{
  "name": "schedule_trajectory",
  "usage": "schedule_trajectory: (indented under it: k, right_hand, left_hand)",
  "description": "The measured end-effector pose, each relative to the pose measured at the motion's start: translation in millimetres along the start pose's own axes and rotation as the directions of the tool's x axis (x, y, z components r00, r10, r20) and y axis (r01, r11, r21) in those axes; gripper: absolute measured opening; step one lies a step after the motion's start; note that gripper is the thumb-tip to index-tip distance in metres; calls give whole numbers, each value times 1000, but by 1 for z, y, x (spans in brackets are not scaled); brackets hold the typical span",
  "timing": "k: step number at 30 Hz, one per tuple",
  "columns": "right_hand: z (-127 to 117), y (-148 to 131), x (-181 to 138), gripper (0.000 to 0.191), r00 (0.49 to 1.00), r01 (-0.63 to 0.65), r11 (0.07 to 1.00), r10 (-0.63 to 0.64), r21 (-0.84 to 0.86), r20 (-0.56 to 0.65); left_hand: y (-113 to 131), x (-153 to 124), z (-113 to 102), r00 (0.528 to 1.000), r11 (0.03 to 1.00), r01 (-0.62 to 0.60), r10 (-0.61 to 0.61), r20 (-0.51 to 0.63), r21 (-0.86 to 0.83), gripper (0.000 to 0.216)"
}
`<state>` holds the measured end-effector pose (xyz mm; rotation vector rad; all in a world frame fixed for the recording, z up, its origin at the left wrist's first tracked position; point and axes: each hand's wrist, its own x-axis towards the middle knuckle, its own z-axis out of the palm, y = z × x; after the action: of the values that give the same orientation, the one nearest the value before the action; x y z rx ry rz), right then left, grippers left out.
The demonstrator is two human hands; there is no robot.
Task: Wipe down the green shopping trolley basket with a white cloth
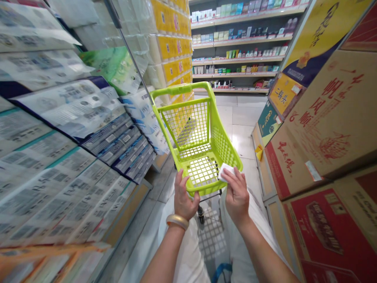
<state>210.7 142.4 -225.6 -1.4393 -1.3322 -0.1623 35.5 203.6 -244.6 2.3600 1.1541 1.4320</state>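
A lime-green plastic shopping cart [225,135] with a grid-patterned basket stands right in front of me, nothing lying in it. At its near left corner, my left hand [185,196] grips the rim, fingers on the outer side and thumb toward the front. My right hand [237,194] presses a folded white cloth or tissue [225,171] against the near right part of the rim. The cart's handle [181,89] is at the far end. Below the basket, one black wheel [200,214] shows between my legs.
Stacked packs of paper goods [67,177] rise close on the left, with yellow packs [171,43] behind. Cardboard cartons [332,114] line the right side. Shelves of small bottles and boxes [241,37] cross the far end of the tiled aisle [241,122].
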Motion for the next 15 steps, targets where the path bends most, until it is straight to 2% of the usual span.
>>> schedule_trajectory:
  k: [2, 4, 6, 8, 10, 12, 15]
  right_hand:
    - [2, -5, -2, 42, 1000, 13, 1000, -13, 6, 11]
    - [7, -18, -9, 42, 988, 111, 993, -115, 49, 106]
    - [12, -30, -16, 42, 952, 208, 973, -225, 102, 207]
    - [13, -31, -17, 41, 935, 240, 963, -263, 121, 237]
    - [9, -22, -13, 42, 961, 196, 977, -209, 87, 182]
    - [4, -8, -6, 42, 991, 106, 994, -108, 32, 78]
    - [1, 1, -1, 41, 1000, 21, 1000, -21, -11, 1]
  left_hand:
    - [0, 0, 0, 1000, 1000, -5, 5, -10, -6, 51]
    - [0, -1, 0, 1000, 1000, -2, 2, -18, -14, 50]
    - [0, -2, 0, 1000, 1000, -2, 1, -17, -23, 52]
    - [0, -2, 0, 1000, 1000, -5, 4, -16, -30, 52]
    - [-1, -2, 0, 1000, 999, -13, 13, -18, -30, 50]
    - [-1, -1, 1, 1000, 999, -19, 18, -18, -27, 49]
    - [-1, 0, 1, 1000, 999, -20, 19, -21, -27, 48]
